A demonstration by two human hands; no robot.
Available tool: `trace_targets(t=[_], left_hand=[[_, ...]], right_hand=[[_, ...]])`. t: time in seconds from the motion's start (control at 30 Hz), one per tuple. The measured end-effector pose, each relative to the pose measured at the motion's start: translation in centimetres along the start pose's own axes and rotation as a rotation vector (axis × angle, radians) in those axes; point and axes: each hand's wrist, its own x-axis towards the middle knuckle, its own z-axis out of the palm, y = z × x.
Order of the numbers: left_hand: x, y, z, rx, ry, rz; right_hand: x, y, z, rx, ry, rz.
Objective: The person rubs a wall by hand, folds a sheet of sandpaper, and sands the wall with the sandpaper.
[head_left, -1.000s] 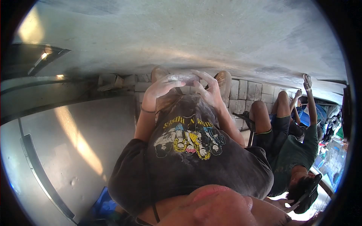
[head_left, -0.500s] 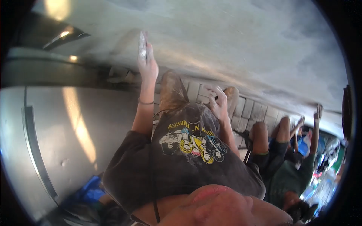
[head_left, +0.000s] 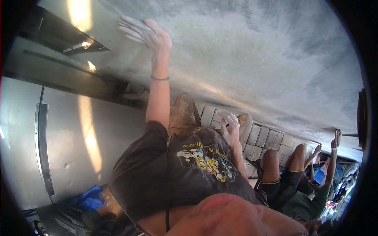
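My left hand [head_left: 151,37] is raised against or close to a grey plastered wall [head_left: 244,51]. Its fingers are stretched out, slightly blurred and coated in white powder, and I see nothing held in it. Whether the palm touches the wall, I cannot tell. Lower down, near my knee [head_left: 245,124], my right hand [head_left: 232,129] hangs in front of my dusty dark T-shirt [head_left: 157,173]. Its whitened fingers are loosely bent, with a gap to the thumb and nothing visible between them.
A silver metal door panel [head_left: 67,145] with a long dark handle stands at left. Paving blocks [head_left: 264,135] run along the wall's foot. To the right, another person [head_left: 303,204] in a green shirt has an arm [head_left: 332,161] raised to the wall. Blue fabric [head_left: 92,196] lies bottom left.
My left hand has turned, moving up and left across the wall with its fingers fanning out. My right hand stays near my knee. The view has shifted slightly.
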Motion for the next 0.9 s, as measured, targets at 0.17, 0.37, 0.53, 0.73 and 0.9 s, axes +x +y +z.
trace_targets(t=[0.17,0.37,0.53,0.73,0.9], left_hand=[[-1.0,-0.6,0.3,0.054,0.027,0.029],[-1.8,1.4,0.7,0.01,-0.018,0.066],[0.2,0.6,0.1,0.128,-0.013,0.153],[-4.1,2.8,1.3,0.052,-0.101,0.044],[0.1,2.8,0.0,0.007,-0.045,0.122]], right_hand=[[-0.4,0.6,0.7,-0.067,-0.074,0.046],[1.4,-1.0,1.8,-0.105,-0.199,0.012],[1.5,-1.4,1.1,-0.025,-0.253,-0.092],[1.2,-0.2,1.8,-0.018,-0.204,-0.044],[-0.1,0.9,2.4,0.026,-0.122,0.022]])
